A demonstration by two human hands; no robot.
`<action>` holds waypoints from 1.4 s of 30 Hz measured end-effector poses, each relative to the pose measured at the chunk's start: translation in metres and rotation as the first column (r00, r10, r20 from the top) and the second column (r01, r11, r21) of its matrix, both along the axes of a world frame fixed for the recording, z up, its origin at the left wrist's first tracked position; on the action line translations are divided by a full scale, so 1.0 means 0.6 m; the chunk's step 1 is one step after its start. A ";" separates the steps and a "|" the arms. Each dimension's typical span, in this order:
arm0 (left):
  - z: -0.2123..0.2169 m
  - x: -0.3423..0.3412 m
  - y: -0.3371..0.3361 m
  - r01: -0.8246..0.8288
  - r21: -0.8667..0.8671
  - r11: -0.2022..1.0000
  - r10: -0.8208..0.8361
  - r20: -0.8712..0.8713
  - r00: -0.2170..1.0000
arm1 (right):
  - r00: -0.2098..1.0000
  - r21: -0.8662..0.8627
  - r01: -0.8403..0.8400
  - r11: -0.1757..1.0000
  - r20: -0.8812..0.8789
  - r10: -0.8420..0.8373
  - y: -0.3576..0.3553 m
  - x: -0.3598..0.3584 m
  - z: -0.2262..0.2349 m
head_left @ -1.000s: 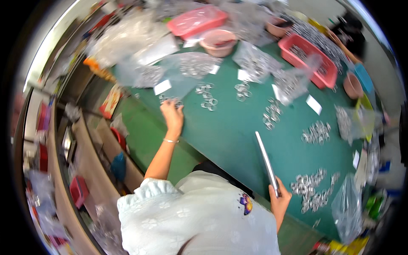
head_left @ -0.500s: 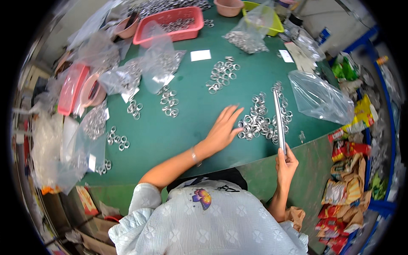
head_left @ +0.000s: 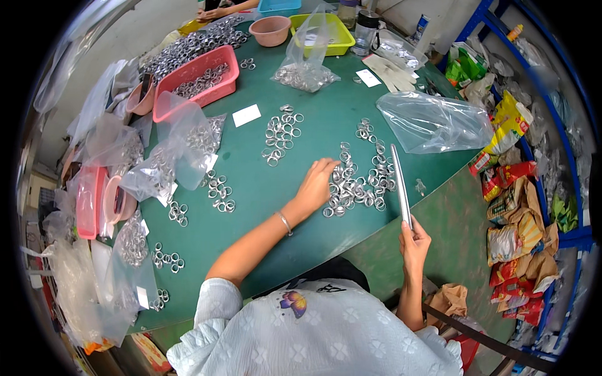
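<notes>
My left hand reaches to the left edge of a loose pile of silver rings. Its fingers are bent and drawn together, the tips against the rings; whatever they pinch is hidden. A long, thin silver ring mandrel stands slanted in my right hand, gripped at its near end. The mandrel's far end points away from me, along the right side of the pile. Another cluster of rings lies beyond my left hand.
Smaller ring groups and plastic bags of rings fill the left side. A red basin, a pink bowl and a green basin stand at the back. An empty clear bag lies right. Another person's hand shows at top left.
My left hand has come to the ring pile, its spread fingers now drawn together. The mandrel has moved off the rings to the pile's right side. The view has turned.
</notes>
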State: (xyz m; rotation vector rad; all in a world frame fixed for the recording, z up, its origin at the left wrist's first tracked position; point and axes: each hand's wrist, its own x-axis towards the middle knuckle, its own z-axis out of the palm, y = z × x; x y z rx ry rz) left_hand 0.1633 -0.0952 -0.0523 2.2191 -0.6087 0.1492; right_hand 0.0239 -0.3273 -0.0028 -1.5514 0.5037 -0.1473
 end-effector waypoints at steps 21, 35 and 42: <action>0.001 0.187 -0.100 0.098 -0.005 0.995 -0.096 0.168 0.981 | 0.982 0.099 0.182 0.978 0.029 -0.185 -0.006 -0.004 -0.004; 0.006 0.126 -0.092 0.272 0.166 0.948 -0.292 0.112 0.950 | 0.968 0.120 0.245 0.962 0.027 -0.250 -0.015 -0.025 -0.031; 0.000 0.181 -0.161 0.182 0.194 0.964 -0.220 0.192 0.957 | 0.977 0.074 0.210 0.975 0.009 -0.211 0.001 -0.020 -0.018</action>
